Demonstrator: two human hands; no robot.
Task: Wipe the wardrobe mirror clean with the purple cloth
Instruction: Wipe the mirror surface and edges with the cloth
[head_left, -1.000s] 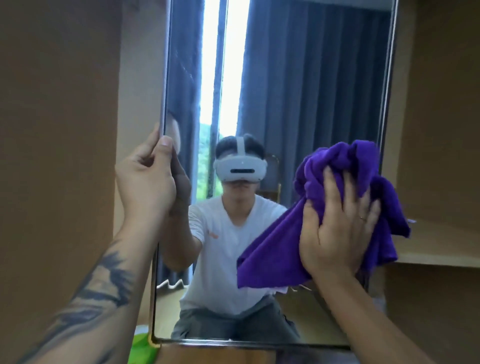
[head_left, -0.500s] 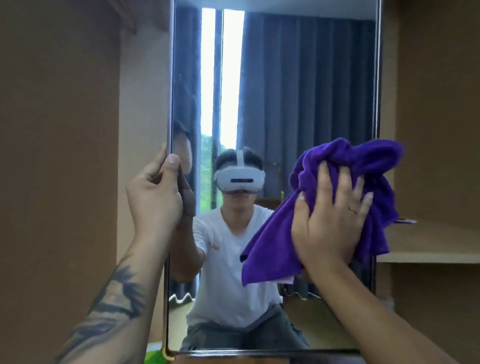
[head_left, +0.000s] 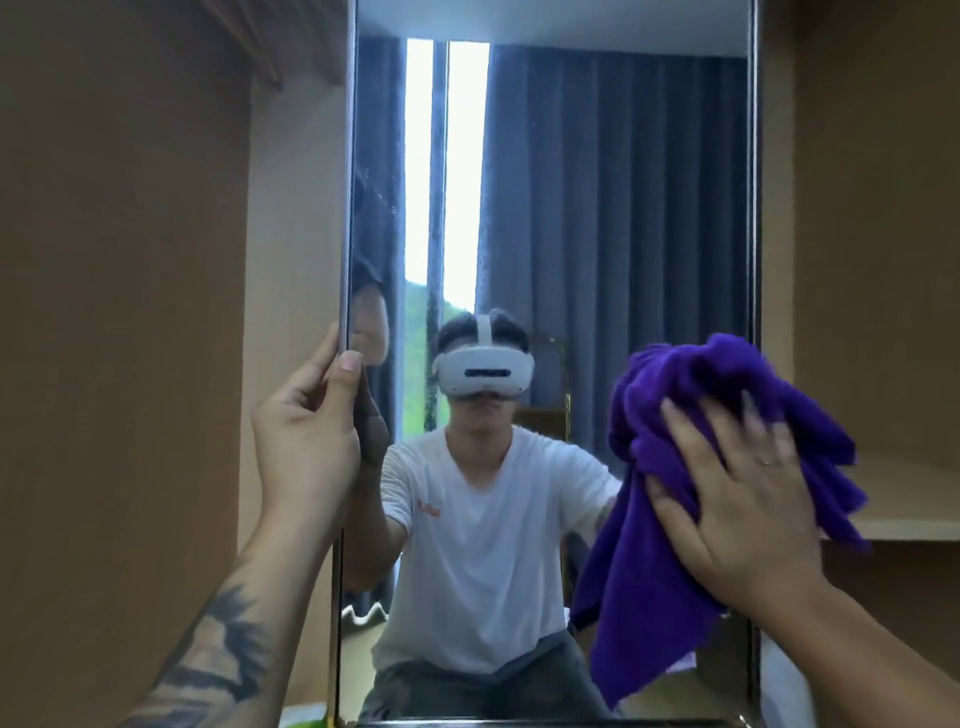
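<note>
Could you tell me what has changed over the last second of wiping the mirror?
The right hand has slid the purple cloth rightward to the mirror's right edge, fingers flat on it. The left hand still grips the mirror's left edge at the same spot.

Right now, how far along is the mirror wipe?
Midway at best. Done: nothing provable. In hand: the left hand grips the tall wardrobe mirror's left edge, while the right hand presses the bunched purple cloth flat against its lower right. Left: faint specks show on the upper-left glass; the cloth hasn't reached them.
</note>
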